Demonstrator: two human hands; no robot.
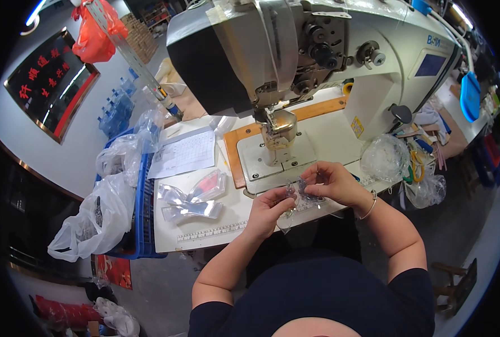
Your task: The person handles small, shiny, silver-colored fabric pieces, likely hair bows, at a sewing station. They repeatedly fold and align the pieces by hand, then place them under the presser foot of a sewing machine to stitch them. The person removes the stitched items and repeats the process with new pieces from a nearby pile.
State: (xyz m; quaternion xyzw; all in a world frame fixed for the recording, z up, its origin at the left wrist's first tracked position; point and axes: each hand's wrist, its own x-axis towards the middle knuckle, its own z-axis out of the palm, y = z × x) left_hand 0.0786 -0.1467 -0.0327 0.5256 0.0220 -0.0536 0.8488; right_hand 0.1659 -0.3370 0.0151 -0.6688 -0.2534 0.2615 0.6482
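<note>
- My left hand point(273, 208) pinches one end of a small, dark-grey, shiny bundle point(308, 191) between thumb and fingers; whether it is one piece or two, I cannot tell.
- My right hand point(338, 182) grips the other end from above, fingertips curled in, probably so the pull stays even and I can see what lies between.
- The bundle sits over the front edge of the white worktable point(168, 231), in front of the big white sewing machine point(396, 84), which seems to leave my fingers clear of its needle.
- The flat, glossy, clear-and-silver plastic pouches point(191, 196) lie to my left, presumably within easy reach (they slide about, I'd think).
- The blue plastic crate point(143, 216) stands against the table's left side, likely to keep its white plastic bags point(106, 216) off the work surface.
</note>
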